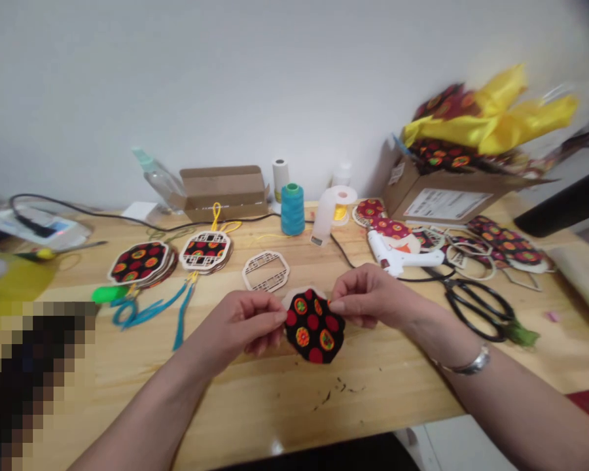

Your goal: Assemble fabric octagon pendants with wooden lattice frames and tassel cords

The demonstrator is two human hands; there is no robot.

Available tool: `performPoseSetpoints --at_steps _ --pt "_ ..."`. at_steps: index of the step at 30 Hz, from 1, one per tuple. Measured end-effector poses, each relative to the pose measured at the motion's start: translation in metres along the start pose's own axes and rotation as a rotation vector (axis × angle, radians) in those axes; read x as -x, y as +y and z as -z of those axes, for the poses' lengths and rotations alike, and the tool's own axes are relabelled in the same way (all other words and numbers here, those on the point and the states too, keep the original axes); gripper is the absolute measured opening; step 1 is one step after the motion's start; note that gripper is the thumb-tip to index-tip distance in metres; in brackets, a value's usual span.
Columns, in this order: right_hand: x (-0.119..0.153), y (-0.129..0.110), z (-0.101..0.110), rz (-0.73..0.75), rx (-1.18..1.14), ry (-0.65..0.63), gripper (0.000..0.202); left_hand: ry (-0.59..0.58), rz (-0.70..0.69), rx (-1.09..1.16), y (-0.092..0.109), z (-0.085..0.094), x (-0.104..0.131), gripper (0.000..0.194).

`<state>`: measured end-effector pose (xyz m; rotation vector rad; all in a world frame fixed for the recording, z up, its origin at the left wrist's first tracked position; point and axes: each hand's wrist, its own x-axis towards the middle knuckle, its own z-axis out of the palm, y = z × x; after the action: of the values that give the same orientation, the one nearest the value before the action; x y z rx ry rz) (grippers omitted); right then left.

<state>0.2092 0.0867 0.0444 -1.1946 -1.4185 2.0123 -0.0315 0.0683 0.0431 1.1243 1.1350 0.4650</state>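
Note:
Between my two hands is a piece of black patterned fabric (314,327) with red dots and bright flowers, a pale backing showing along its upper edge. My left hand (255,320) pinches the fabric's left edge between thumb and fingers. At the upper right edge, my right hand (363,297) pinches it too. Just beyond lies an openwork wooden frame (285,269). Left of that are a stack of fabric-covered wooden pieces (140,263) and a finished-looking ornament (206,252) with a yellow loop and blue tassel.
A white glue gun (392,255) and black-handled scissors (481,311) lie to the right. Along the back stand a teal thread cone (292,210), a white bottle (322,217) and a full cardboard box (432,193). Dark fabric scraps (341,387) lie near the front.

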Motion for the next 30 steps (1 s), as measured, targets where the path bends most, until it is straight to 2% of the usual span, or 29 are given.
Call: performPoseSetpoints --at_steps 3,9,13,17,22,24,28,30 --pt "0.0 -0.001 0.001 0.066 0.031 0.022 0.029 0.005 -0.022 0.022 -0.003 -0.001 -0.001 0.037" --pt "-0.002 -0.003 0.001 0.167 0.08 0.14 0.028 0.226 -0.096 0.093 0.001 -0.008 -0.001 0.05" --pt "0.005 -0.013 0.001 0.175 0.147 0.229 0.028 0.246 -0.141 0.101 0.002 -0.005 -0.001 0.057" --pt "0.017 -0.026 0.006 0.182 0.244 0.316 0.03 0.272 -0.167 0.119 -0.003 0.001 -0.004 0.053" --pt "0.034 -0.034 0.025 0.206 0.334 0.407 0.035 0.244 -0.189 0.087 -0.007 0.001 -0.005 0.052" --pt "0.044 -0.035 0.04 0.227 0.338 0.508 0.039 0.27 -0.208 0.074 -0.007 0.0 -0.005 0.048" --pt "0.069 -0.034 0.087 0.275 0.382 0.833 0.047 0.235 -0.237 0.057 -0.007 0.0 -0.005 0.048" --pt "0.08 -0.031 0.111 0.185 0.563 1.059 0.048 0.216 -0.24 0.053 -0.008 0.001 -0.006 0.049"
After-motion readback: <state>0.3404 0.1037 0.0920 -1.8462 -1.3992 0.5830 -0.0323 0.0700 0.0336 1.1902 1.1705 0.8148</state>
